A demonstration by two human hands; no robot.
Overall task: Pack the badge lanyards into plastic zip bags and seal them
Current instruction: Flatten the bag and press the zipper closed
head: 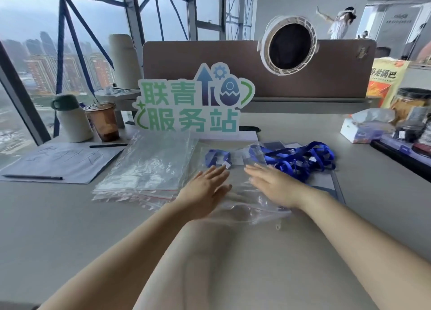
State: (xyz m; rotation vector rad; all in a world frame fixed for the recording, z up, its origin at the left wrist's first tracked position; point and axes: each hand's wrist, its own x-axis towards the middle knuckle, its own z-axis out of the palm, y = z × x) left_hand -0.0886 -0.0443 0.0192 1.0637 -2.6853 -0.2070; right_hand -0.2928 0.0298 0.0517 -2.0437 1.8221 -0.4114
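Fingers [215, 173] flat on bag [247, 208], lanyards [300, 158] beside, sign [193, 104] behind

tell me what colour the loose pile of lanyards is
Bright blue. The lanyards show best in the head view, the only one here.

The cut-out sign [193, 104] reads 联青服务站; the orange snack bag [384, 81] shows 龙锅巴.
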